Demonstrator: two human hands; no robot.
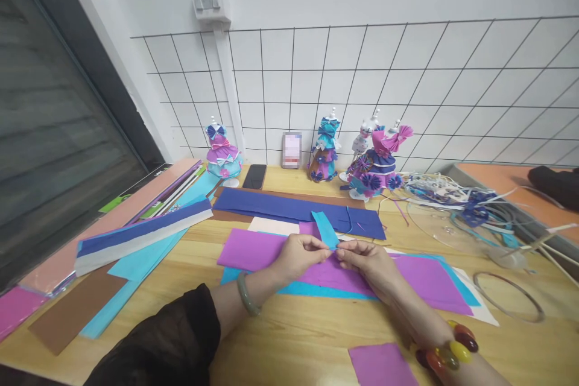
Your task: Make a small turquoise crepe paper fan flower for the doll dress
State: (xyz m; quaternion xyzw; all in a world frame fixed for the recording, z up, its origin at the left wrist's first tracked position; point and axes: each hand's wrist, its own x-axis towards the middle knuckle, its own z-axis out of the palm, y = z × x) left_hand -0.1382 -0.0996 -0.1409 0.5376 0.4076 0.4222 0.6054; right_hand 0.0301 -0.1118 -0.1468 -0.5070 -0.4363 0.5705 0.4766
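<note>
Nearest to the person, toward the near edge of the counter (271,335), lies a purple square (383,367), partly out of view. A little farther, about the middle of the counter, the left hand (302,258) and the right hand (367,260) meet above a long purple sheet (256,247), which lies over a turquoise sheet (312,289).

Between the hands is a small turquoise strip (324,229). The fingers of both hands are closed in a pinch on its near end, with almost no gap; how the strip is folded there, I cannot tell, because the fingertips cover it. From this pinch the long axis of the strip goes away from the person, toward the far edge, and leans somewhat to the left. The two hands are about equally near to the pinched end, but the free end is on the left hand's side.

Beyond the free end, a dark blue strip (280,207) lies roughly parallel to the far edge. A metal ring (540,313) rests toward the right edge. Along the far edge stand small dressed figures: one (224,157) near the far left corner, another (324,151) around the middle.
</note>
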